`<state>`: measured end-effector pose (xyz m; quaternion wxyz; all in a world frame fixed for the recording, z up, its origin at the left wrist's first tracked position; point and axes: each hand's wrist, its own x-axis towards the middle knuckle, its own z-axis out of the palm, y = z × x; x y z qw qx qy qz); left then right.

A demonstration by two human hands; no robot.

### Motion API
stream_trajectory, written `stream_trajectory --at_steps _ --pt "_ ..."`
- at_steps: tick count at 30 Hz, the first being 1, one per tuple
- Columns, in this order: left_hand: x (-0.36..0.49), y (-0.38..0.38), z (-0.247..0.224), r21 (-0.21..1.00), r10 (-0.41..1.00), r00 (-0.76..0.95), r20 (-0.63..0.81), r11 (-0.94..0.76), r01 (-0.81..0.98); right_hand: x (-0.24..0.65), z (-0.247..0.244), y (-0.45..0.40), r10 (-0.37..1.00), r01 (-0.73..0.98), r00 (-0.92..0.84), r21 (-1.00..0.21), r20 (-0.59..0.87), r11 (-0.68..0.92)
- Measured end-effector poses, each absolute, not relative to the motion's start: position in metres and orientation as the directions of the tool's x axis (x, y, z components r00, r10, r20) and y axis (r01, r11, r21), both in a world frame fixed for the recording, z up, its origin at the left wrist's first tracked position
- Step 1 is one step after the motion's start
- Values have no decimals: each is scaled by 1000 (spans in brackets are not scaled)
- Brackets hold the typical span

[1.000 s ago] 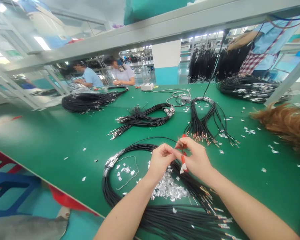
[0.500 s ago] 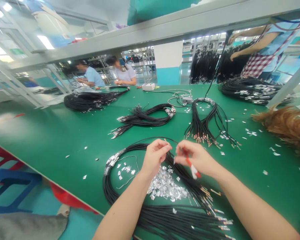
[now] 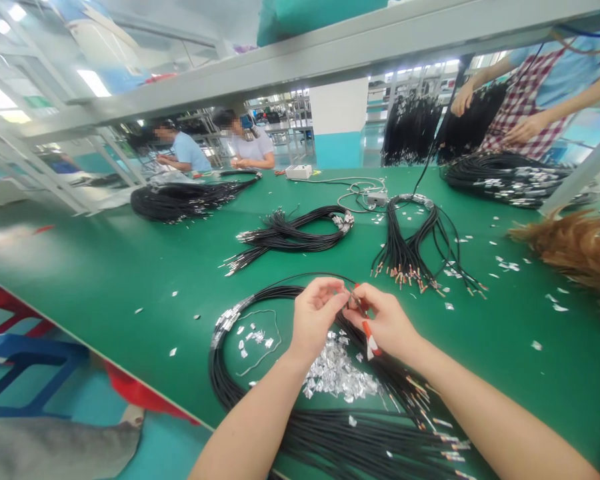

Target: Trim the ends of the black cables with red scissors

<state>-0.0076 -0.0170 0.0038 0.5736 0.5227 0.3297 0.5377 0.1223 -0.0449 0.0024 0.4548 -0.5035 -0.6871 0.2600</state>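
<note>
Over the green table, my left hand (image 3: 320,312) pinches the end of a thin black cable (image 3: 314,275). Close against it on the right, my right hand (image 3: 383,319) is closed on a small tool with red handles (image 3: 371,339), its tip near the cable end. The fingers partly hide both the tip and the cable end. Beneath my hands lies a pile of silvery foil scraps (image 3: 340,377). A looped bundle of black cables (image 3: 217,363) curves round the pile, with bare and silver ends at the lower right.
More black cable bundles lie on the green table (image 3: 130,267), at the centre (image 3: 310,233), right (image 3: 403,243) and far left (image 3: 170,201). A grey shelf beam (image 3: 280,67) crosses above. Brown hair (image 3: 575,250) is at the right edge. People sit and stand beyond the table.
My right hand has closed in on my left hand, and the tool has come up to the cable end. The person at the back right has shifted, with one arm lowered.
</note>
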Motion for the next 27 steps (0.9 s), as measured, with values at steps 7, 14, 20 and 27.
stream_trajectory --at_steps 7,14,20,27 --pt "-7 -21 7 960 963 119 241 -219 -173 119 2 -45 918 478 -12 -804 397 354" --pt "-4 -20 6 967 940 291 176 -110 -229 121 -1 -43 946 442 82 -862 314 248" --pt "-7 -14 8 947 944 324 66 43 -319 133 9 -41 964 435 -47 -863 262 256" --pt "-16 -9 15 916 937 347 39 106 -388 142 26 -49 908 290 -419 -945 19 153"
